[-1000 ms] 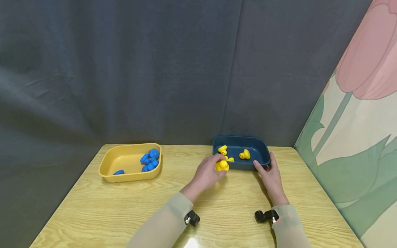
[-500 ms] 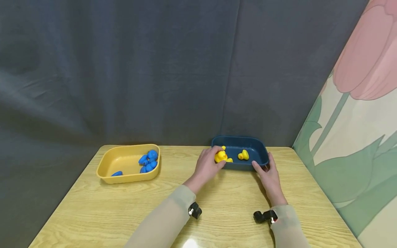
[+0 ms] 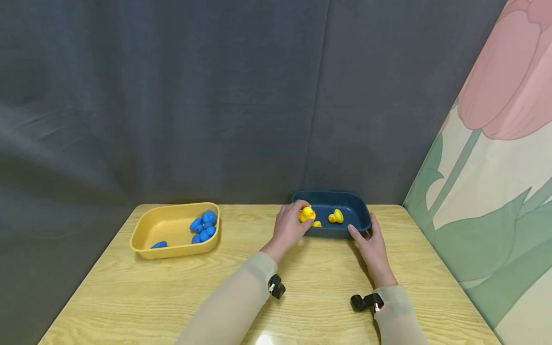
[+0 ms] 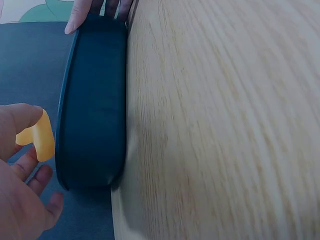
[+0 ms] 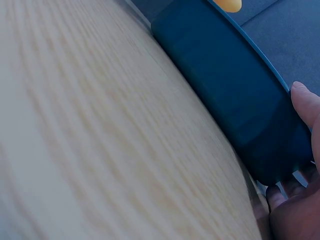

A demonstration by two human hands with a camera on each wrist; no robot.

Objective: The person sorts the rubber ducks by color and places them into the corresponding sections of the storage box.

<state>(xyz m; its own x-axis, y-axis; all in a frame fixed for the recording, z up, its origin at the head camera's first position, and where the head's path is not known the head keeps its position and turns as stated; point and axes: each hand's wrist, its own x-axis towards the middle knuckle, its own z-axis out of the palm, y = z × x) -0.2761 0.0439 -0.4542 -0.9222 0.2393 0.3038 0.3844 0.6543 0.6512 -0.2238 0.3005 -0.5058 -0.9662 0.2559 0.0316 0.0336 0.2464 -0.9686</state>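
Observation:
My left hand (image 3: 288, 226) pinches a yellow rubber duck (image 3: 307, 213) over the left end of a dark blue plastic tray (image 3: 331, 233). In the left wrist view the duck (image 4: 44, 139) is just above the tray's rim, between thumb and fingertips. My right hand (image 3: 374, 249) grips the tray's front right corner. The right wrist view has its thumb (image 5: 299, 95) at the rim and its fingers around the end wall. Inside the tray, a second yellow duck (image 3: 336, 216) lies on its side. Part of another duck (image 3: 316, 224) shows beside my left hand, which may hide more.
On the left of the wooden table (image 3: 319, 282) stands a yellow tray (image 3: 172, 251). Several blue ducks (image 3: 204, 232) are bunched at its right end, and one blue piece (image 3: 159, 244) lies near its front. A dark curtain (image 3: 241, 105) hangs behind; a tulip-patterned wall (image 3: 496, 201) is at right.
My left hand has carried the yellow duck up and over from the tray's front left edge to above its left end. The right hand keeps its grip on the tray.

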